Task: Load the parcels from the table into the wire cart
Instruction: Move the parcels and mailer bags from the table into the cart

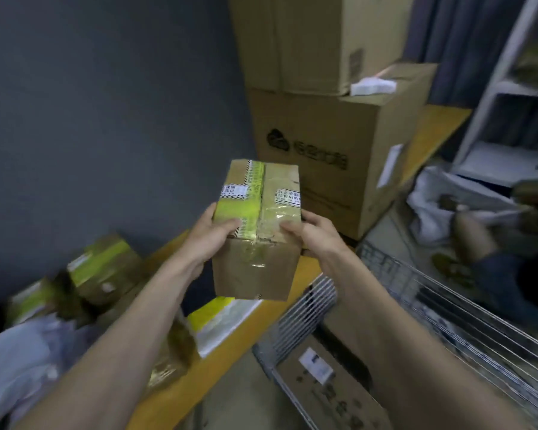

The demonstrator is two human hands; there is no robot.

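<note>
Cardboard parcel (pixel 257 231), taped yellow and clear, sits mid-frame in your two hands: left hand (pixel 210 235) and right hand (pixel 312 235) each grip a side, fingers curled on it. It hangs above the yellow surface (pixel 246 333); wire cart (pixel 385 321) lower right.

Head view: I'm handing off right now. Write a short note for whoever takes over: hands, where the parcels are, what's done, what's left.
Left hand and right hand both grip the taped cardboard parcel, one on each side, held in the air above the table edge, not yet over the wire cart.
Done: one labelled box already lies in the cart.
Left: put the held parcel into the cart to the right, then fetch the rest from the table: the yellow-and-white mailer, green-taped boxes at left, and a pale bag. That side is blurred, so the count is unclear.
</note>
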